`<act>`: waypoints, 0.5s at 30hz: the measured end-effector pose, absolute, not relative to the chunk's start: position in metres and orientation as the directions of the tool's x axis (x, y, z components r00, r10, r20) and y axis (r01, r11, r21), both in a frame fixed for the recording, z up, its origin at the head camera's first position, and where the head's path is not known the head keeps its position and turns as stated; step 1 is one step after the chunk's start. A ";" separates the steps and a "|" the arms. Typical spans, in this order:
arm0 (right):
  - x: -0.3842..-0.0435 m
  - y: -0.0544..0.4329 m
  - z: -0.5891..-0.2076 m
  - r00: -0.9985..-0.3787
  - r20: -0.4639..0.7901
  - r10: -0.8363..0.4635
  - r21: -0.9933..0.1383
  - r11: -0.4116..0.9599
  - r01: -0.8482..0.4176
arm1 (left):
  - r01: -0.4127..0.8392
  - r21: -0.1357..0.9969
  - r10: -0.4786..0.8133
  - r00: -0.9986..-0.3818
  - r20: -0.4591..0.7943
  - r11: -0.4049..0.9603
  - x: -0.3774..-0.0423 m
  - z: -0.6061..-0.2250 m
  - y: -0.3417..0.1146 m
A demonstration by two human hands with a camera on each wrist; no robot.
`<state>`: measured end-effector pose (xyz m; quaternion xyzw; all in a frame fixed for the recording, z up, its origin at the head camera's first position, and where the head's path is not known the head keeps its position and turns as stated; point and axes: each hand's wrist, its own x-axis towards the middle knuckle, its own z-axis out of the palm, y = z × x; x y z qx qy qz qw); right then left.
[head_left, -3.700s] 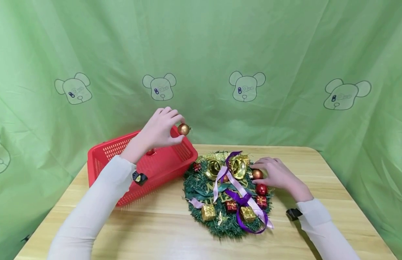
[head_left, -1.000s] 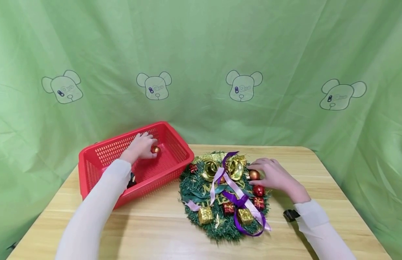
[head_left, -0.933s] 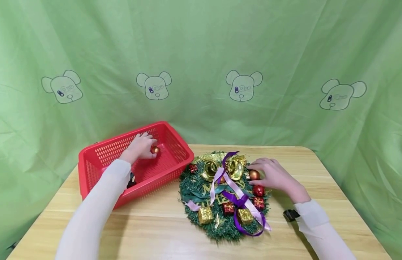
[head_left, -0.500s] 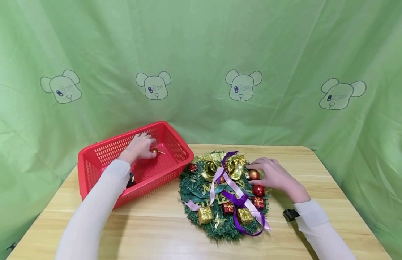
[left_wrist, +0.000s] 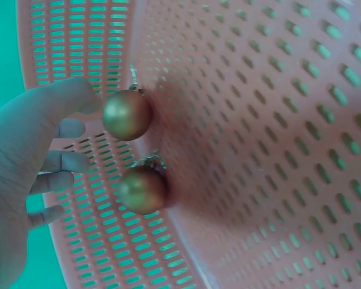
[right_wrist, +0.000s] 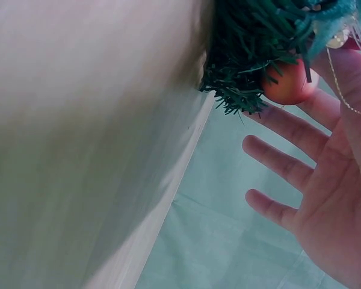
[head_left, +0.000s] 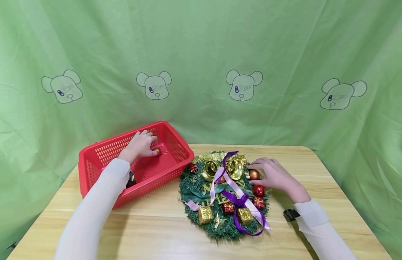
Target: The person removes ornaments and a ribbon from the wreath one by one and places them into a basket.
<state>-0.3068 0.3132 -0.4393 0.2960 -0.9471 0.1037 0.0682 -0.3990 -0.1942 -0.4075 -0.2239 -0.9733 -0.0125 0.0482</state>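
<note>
My left hand (head_left: 140,144) reaches down inside the red basket (head_left: 145,124), its fingers apart from the baubles. Two gold baubles (left_wrist: 127,114) lie there, in the left wrist view, with the thumb tip close beside the upper one. In the head view one gold bauble (head_left: 158,151) shows just past the fingertips. At the right side of the green Christmas wreath (head_left: 225,231), my right hand (head_left: 274,175) holds an orange bauble (head_left: 254,174) between thumb and index finger. Its other fingers stick out below the wreath's edge in the right wrist view.
Gold bells (head_left: 236,168), a purple ribbon (head_left: 235,198), small red and gold gift boxes (head_left: 205,215) and a red bauble (head_left: 259,190) decorate the wreath. Both wreath and basket are on the wooden table (head_left: 162,231). A green curtain (head_left: 201,115) hangs behind.
My left hand has brought a gold bauble down into the basket and let go of it; the bauble now lies slightly right of the fingers. My right hand has stayed at the wreath.
</note>
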 end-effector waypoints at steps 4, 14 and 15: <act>-0.306 0.313 -0.438 -0.814 0.193 -0.547 -0.152 0.803 -0.576 | 0.443 0.010 0.439 -0.891 0.121 0.896 -0.399 -0.397 -0.192; -0.306 0.313 -0.438 -0.812 0.190 -0.553 -0.147 0.801 -0.580 | 0.490 -0.018 0.482 -0.850 0.211 0.872 -0.393 -0.368 -0.174; -0.306 0.313 -0.438 -0.811 0.190 -0.553 -0.146 0.801 -0.581 | 0.501 -0.020 0.492 -0.842 0.222 0.865 -0.392 -0.365 -0.171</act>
